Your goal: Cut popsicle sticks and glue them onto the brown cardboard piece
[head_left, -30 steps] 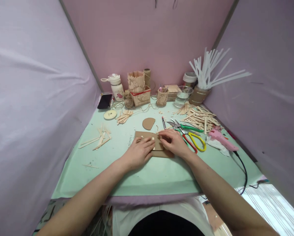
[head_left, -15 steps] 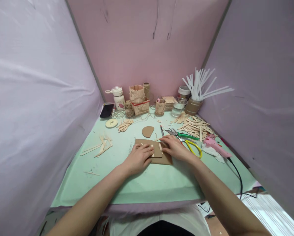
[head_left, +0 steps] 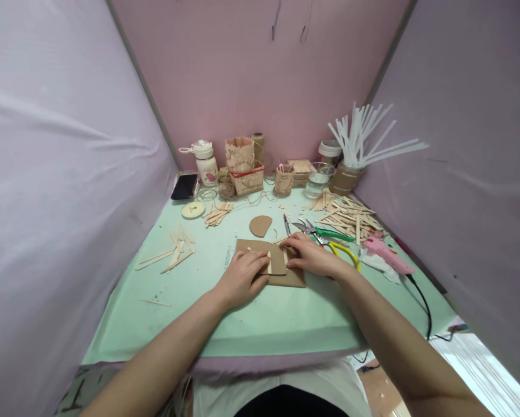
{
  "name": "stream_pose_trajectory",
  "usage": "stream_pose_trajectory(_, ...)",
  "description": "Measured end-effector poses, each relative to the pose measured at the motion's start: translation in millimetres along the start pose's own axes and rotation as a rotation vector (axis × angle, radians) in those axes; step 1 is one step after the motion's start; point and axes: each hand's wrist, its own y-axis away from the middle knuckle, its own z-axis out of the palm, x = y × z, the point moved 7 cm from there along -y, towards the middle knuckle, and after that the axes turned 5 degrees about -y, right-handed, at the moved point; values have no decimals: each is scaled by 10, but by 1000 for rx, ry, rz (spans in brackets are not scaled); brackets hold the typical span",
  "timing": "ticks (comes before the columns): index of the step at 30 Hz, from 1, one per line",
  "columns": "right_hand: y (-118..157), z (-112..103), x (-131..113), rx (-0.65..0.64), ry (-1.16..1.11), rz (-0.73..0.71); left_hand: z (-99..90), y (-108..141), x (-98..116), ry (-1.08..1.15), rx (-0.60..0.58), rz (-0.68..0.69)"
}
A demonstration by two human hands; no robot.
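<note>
A small cardboard piece [head_left: 278, 266] with a curved top edge lies on a larger brown cardboard sheet [head_left: 292, 280]. My left hand [head_left: 246, 274] rests over the small piece, fingers stretched out flat and pressing on it. Beside those fingertips a short pale stick [head_left: 269, 263] stands lengthwise on the cardboard. My right hand [head_left: 308, 255] is at the right edge, its thumb and forefinger on a second short wooden stick [head_left: 285, 257]. Part of both cardboard pieces is hidden under my hands. Farther back lies a rounded cardboard cutout [head_left: 260, 226].
Close by my right hand are pruning shears [head_left: 329, 233], yellow-handled scissors [head_left: 345, 253] and a pen [head_left: 286, 225]. A pink glue gun [head_left: 386, 255] with a cord lies right. Wooden sticks [head_left: 349, 215] are heaped behind. A water bowl [head_left: 317, 180] and a bottle [head_left: 206, 165] stand at the back.
The whole view has shifted slightly. My left hand has drawn back a little, uncovering more of the stick by its fingertips. My right fingers stay at the other stick.
</note>
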Motion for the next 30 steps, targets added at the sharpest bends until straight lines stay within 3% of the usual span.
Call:
stream_pose_trajectory(5, -3, -13, -3, 3, -16, 61, -70, 6, -111, 24, 121, -114)
stream_pose_trajectory(10, -39, 8, 12, -1, -71, 93, -52, -1, -144, 19, 107, -151)
stream_pose_trajectory(16, 17, -74, 109, 113, -184, 144, 15, -4, -136, 30, 27, -116)
stream_pose_trajectory(24, 206, -382, 215, 395, -430, 211, 67, -9, -145, -2, 1, -115)
stream_pose_trajectory(30, 258, -345, 62, 377, -584, 220, -130, -16, -102, 77, 130, -140)
